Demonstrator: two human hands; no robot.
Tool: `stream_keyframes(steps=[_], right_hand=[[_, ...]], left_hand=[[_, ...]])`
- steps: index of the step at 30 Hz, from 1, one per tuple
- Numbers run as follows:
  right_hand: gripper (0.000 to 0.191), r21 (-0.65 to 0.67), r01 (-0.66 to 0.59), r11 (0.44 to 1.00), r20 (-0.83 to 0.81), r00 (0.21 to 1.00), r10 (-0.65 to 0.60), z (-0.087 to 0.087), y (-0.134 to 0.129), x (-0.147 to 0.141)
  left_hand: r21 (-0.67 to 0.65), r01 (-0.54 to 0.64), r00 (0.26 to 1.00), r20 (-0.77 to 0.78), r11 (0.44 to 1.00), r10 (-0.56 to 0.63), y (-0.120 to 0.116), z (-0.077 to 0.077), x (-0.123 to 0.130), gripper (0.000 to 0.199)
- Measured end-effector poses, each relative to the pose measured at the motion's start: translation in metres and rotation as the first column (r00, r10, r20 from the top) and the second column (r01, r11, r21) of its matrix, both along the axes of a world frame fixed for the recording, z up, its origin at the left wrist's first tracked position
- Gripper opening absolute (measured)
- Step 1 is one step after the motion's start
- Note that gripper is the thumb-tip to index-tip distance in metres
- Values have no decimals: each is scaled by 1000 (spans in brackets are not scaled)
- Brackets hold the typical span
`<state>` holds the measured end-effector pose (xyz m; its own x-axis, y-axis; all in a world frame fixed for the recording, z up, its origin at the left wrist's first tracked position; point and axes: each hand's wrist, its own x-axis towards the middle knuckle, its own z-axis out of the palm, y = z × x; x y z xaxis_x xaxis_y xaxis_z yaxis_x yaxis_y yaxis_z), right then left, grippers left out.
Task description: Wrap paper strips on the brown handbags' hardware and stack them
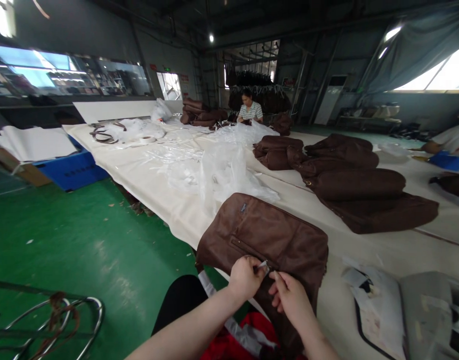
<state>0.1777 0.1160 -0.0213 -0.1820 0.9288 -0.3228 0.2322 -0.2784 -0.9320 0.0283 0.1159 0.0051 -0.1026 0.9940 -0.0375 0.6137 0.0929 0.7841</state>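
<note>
A brown leather-look bag (267,225) lies across the near table edge, with a small dark label at its top and a zipped pocket (248,247) on its face. My left hand (246,277) is closed in a pinch on a small white piece (265,267) beside the lower end of that zip. Close to its right, my right hand (289,297) has thumb and forefinger together over the bag. What those fingers hold, if anything, is too small to make out. Part of the bag hangs down towards my lap.
Clear plastic bags (225,172) lie behind the bag. Several folded brown bags (360,185) are at the right. A grey machine (428,310) stands at the near right. Across the table sits a person (251,109). A blue crate (74,167) and metal-framed stool (64,320) are left.
</note>
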Motion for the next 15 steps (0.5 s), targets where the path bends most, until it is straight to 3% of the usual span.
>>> stream_keyframes(steps=[3,7,11,15], right_hand=[[43,-93,-33,995,-98,995,24,3,3,-7],[44,-61,-41,997,-170,985,30,7,2,-13],[39,-58,-84,995,-195,978,71,6,1,-10],[36,-49,-68,996,-135,989,61,2,3,-11]], left_hand=[[8,85,977,193,996,-85,1,-3,-4,24],[2,194,932,313,981,-185,2,-4,-14,27],[11,205,945,257,979,-201,1,-4,-20,26],[29,123,986,109,992,-126,0,-1,-17,19]])
